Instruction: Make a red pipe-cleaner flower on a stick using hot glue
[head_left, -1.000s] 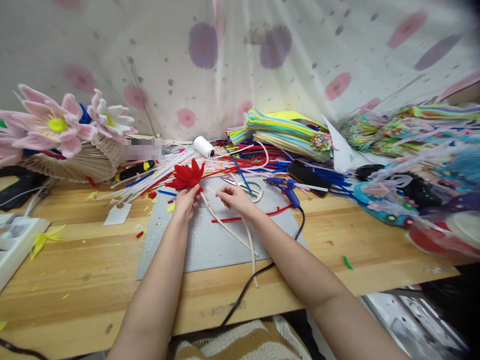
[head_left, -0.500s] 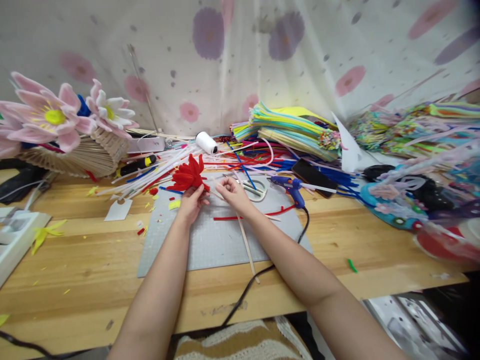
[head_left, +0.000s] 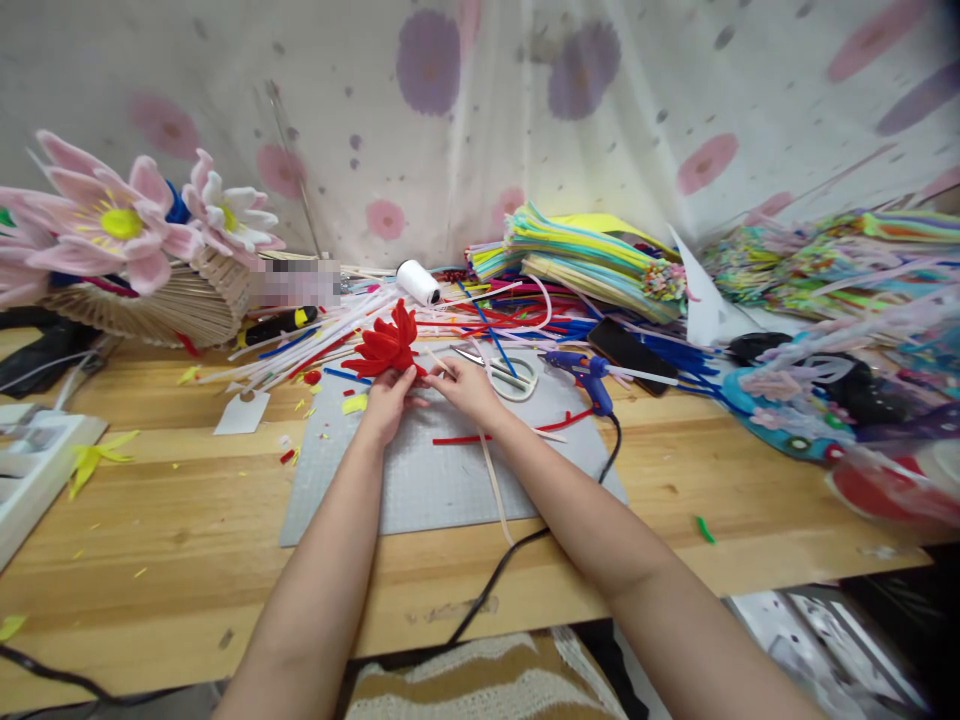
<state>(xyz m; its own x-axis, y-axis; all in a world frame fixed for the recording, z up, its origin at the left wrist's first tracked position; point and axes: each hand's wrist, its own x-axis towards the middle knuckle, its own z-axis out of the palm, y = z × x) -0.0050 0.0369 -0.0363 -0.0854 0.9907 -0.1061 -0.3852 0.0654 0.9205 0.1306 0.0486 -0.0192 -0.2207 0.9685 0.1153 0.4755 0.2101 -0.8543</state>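
A red pipe-cleaner flower [head_left: 386,343] is gripped at its base by my left hand [head_left: 389,402], its petals pointing up and left. My right hand [head_left: 463,388] is closed close beside the flower's base, and a pale pipe cleaner [head_left: 492,480] runs through its fingers and trails down toward the table edge. Both hands are over the grey cutting mat [head_left: 420,490]. A red pipe cleaner [head_left: 461,440] lies on the mat below the right wrist. Just beyond that hand are scissors [head_left: 514,380] with pale handles.
A blue glue gun [head_left: 581,376] lies right of the scissors, its black cord crossing the table front. Behind are a white thread spool [head_left: 418,283], a dark phone [head_left: 628,355] and bundled pipe cleaners [head_left: 592,255]. Pink flowers [head_left: 112,215] and a power strip [head_left: 37,470] are at left.
My right hand has moved in against the base of the red flower, drawing the pale pipe cleaner along. The left hand still holds the flower. The view has shifted slightly.
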